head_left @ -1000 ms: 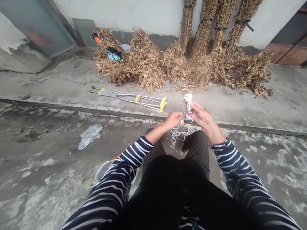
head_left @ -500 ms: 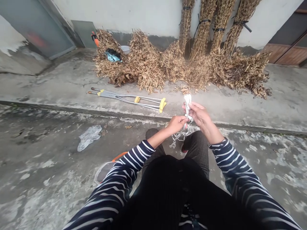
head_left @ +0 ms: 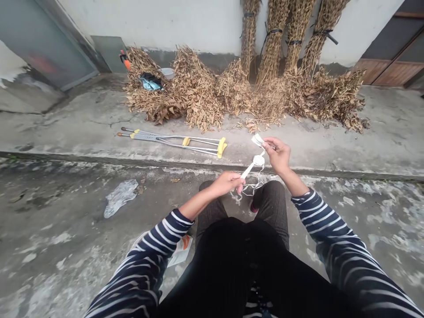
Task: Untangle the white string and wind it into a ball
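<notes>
My left hand point(head_left: 231, 182) is closed round the slim end of a white round-headed piece point(head_left: 258, 160), whose disc-like head points up and away. Between the fingertips of my right hand point(head_left: 277, 154) is a small flat white piece point(head_left: 257, 140). A thin strand seems to run from it to the round head. Loose white cord point(head_left: 253, 187) hangs in loops below both hands, above my knees. I cannot make out exactly what the white item is.
A pair of crutches point(head_left: 172, 140) with yellow pads lies on the raised concrete ledge. Dried plant stalks point(head_left: 198, 95) are heaped behind, with tied bundles point(head_left: 273, 39) against the wall. A crumpled plastic bag point(head_left: 121, 198) lies on the ground at left.
My hands have moved apart, left hand down and to the left, right hand slightly rightward. The white pieces, bunched together before, are now spread between them. The view has shifted slightly.
</notes>
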### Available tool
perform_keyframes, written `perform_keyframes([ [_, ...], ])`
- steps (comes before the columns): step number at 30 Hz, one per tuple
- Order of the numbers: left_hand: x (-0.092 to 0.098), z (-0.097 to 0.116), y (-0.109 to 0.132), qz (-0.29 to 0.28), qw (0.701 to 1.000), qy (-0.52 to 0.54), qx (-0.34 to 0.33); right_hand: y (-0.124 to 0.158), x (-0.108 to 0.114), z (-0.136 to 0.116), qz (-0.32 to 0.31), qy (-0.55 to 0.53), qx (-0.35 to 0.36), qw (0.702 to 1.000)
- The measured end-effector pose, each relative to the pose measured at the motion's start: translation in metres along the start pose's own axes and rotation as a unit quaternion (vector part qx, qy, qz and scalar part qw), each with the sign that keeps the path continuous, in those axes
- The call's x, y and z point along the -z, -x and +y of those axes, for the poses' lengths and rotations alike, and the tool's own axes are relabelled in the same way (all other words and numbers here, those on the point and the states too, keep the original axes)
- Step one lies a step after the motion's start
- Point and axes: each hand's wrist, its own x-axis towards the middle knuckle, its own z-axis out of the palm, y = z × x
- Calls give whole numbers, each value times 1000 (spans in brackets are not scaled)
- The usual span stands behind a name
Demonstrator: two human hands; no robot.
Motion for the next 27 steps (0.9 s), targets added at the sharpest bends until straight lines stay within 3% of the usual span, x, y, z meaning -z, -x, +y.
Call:
perform_keyframes([
  [4,15,20,14,-23,998,-49,-26,-2,9,11,2,69,35,997],
  [10,10,43,23,-81,996,-33,-37,0,20,19,-7,180,104,978],
  [12,14,54,26,-76,996,-3,-47,2,27,21,-26,215,143,966],
  [15,28,80,23,-19,996,44,-71,7,33,22,-80,244,188,948],
  [18,44,113,6,58,992,65,-90,15,31,18,-143,235,201,940],
  [22,67,139,-41,102,987,97,-84,30,20,5,-182,178,171,952],
  [24,77,138,-68,117,986,98,-71,36,16,-5,-180,133,133,966],
  [27,86,117,-99,141,987,72,-26,41,13,-22,-170,47,42,983],
])
